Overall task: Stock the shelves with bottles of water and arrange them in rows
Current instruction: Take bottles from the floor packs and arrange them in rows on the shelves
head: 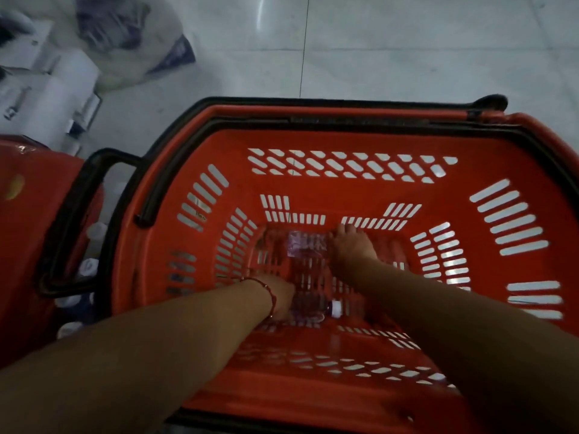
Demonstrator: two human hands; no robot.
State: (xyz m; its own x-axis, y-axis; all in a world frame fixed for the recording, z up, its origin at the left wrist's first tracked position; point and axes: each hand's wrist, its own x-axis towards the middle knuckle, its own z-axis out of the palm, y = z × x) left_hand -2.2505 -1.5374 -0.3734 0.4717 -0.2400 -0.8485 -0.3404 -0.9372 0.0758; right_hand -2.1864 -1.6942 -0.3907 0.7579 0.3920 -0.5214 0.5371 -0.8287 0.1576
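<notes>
Near the lower middle of the frame, the left hand is wrapped around a clear water bottle that lies on its side on the floor of a red shopping basket; the bottle's white cap is pointed toward the right of the frame. A thin red bracelet is worn on the left wrist. Slightly above and to the right, the right hand is laid over the end of a second water bottle, with its fingers curled onto it. This bottle, wrapped in a purplish label, also lies on its side, at the far end of the basket floor. The two bottles are kept apart by a bare strip of slotted plastic. Both forearms are seen entering from the bottom corners of the frame. The basket's black handles are folded down along its rim. The basket is set on a pale tiled floor. At the left edge, part of another red basket is visible, with white bottle caps seen below it. In the upper left, blurred white packages and a clear plastic bag are lying on the floor.
</notes>
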